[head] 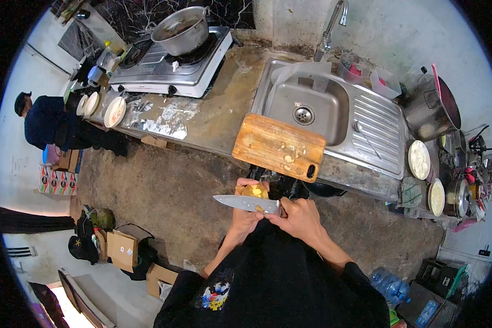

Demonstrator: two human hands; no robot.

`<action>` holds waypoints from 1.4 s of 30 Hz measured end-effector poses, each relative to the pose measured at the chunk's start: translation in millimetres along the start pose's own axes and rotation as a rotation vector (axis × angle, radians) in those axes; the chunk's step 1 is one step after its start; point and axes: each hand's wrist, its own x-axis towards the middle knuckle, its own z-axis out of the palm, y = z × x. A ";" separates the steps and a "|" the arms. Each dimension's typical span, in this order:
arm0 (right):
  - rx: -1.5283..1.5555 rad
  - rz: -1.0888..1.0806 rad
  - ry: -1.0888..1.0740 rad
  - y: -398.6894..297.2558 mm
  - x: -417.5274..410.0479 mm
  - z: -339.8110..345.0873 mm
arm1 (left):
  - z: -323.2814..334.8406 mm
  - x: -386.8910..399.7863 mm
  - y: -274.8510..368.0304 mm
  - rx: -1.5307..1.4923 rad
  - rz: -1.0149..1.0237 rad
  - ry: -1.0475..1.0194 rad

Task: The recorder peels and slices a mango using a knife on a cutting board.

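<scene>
My left hand holds a partly peeled potato, its yellow flesh showing in patches. In my right hand is a kitchen knife, its broad blade pointing left across the near side of the potato. A bit of peel clings to the blade by my right thumb. Both hands are in front of my body, just short of the counter. Beyond them a wooden cutting board with small pale scraps on it lies across the counter edge and the near rim of the sink.
A gas stove with a metal pot stands at the back left. Plates of food and a large steel pot are on the right. At the far left is another person. Cardboard boxes lie lower left.
</scene>
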 end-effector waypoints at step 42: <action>0.013 0.007 0.017 2.5 -10.6 1.1 | 3.0 2.8 5.6 0.327 0.181 -0.025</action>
